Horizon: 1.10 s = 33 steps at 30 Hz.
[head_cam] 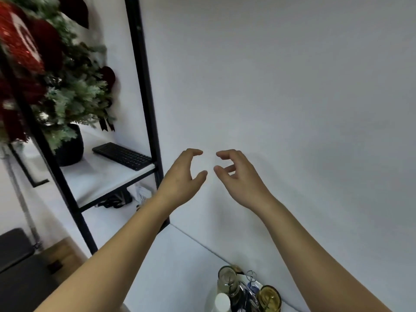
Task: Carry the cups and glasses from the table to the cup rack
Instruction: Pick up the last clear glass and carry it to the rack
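Both hands up in front of the bare wall: left hand [182, 176] and right hand [236, 176] curled, fingers spread, thumbs facing each other, nothing held between them. Below the right forearm, at the bottom edge, the cup rack [244, 289] sits on the white desk [175, 255] against the wall, with glasses [269, 297] mouth-up, one amber-tinted, one clear; the cluster is blurred, so a count is out of reach. No loose cups are in view. Best play, I'd say: turn toward the remaining cups, grip each by the body, and carry them upright. A black shelf [108, 176] with a keyboard [122, 156] stands left.
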Motion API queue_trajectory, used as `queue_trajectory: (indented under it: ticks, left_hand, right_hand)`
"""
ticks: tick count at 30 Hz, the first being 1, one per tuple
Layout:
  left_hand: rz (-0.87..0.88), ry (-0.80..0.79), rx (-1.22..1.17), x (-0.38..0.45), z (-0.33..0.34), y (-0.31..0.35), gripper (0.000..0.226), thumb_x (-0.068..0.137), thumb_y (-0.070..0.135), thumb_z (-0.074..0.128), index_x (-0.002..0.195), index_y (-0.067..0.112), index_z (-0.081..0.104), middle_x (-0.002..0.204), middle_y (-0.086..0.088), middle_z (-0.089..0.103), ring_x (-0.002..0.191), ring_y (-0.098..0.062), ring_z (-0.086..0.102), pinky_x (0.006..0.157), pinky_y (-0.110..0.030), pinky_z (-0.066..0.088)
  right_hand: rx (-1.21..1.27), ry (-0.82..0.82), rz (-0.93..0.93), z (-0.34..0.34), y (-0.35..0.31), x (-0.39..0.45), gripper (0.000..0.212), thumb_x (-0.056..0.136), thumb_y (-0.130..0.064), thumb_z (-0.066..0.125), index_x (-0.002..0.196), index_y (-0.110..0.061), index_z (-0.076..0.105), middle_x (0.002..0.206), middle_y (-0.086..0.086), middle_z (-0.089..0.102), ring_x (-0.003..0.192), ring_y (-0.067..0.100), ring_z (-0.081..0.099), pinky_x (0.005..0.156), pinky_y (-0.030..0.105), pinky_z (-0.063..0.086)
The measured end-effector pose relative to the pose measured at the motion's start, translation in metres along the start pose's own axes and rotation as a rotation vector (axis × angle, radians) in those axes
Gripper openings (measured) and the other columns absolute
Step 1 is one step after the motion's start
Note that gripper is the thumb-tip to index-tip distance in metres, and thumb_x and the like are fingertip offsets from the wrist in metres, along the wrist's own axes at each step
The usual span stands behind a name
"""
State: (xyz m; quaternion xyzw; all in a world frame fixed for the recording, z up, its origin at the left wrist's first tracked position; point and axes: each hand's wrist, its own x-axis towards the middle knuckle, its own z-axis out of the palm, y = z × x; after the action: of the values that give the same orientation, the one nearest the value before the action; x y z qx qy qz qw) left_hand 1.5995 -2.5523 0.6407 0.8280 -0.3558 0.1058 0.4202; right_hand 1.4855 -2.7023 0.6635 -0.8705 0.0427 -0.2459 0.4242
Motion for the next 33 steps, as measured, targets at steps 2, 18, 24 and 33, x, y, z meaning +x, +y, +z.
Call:
queue_trajectory:
  ticks: [2,18,24,33]
  left_hand:
    - [-0.022,0.037,0.002,-0.012,-0.011,-0.003,0.047,0.095,0.029,0.062,0.140,0.028,0.045,0.141,0.019,0.048,0.132,-0.002,0.043,0.106,-0.028,0.040]
    - [-0.452,0.483,0.272,-0.276,-0.221,-0.019,0.038,0.096,0.028,0.060,0.133,0.030,0.051,0.132,0.020,0.055,0.120,0.005,0.051,0.102,-0.018,0.042]
    - [-0.714,0.780,0.474,-0.492,-0.300,0.074,0.037,0.095,0.023,0.062,0.132,0.027,0.055,0.128,0.017,0.058,0.121,0.004,0.052,0.102,-0.019,0.042]
    - [-0.979,1.076,0.724,-0.793,-0.296,0.291,0.036,0.096,0.024,0.064,0.130,0.026,0.054,0.127,0.013,0.057,0.118,0.000,0.051,0.097,-0.017,0.041]
  right_hand:
    - [0.045,-0.039,-0.019,0.012,-0.007,-0.003,0.034,0.098,-0.041,0.055,0.131,-0.036,0.050,0.131,-0.023,0.047,0.109,0.001,0.056,0.090,0.026,0.050]
    - [0.434,-0.564,-0.337,0.224,-0.173,-0.083,0.025,0.098,-0.027,0.060,0.123,-0.029,0.058,0.122,-0.017,0.057,0.093,-0.007,0.057,0.075,0.004,0.043]
    - [0.585,-0.884,-0.559,0.273,-0.298,-0.258,0.019,0.098,-0.026,0.060,0.114,-0.036,0.056,0.122,-0.013,0.058,0.088,-0.005,0.060,0.077,0.014,0.046]
    - [0.813,-1.270,-0.804,0.225,-0.415,-0.582,0.023,0.098,-0.028,0.059,0.121,-0.030,0.058,0.122,-0.012,0.059,0.097,-0.006,0.058,0.073,0.009,0.047]
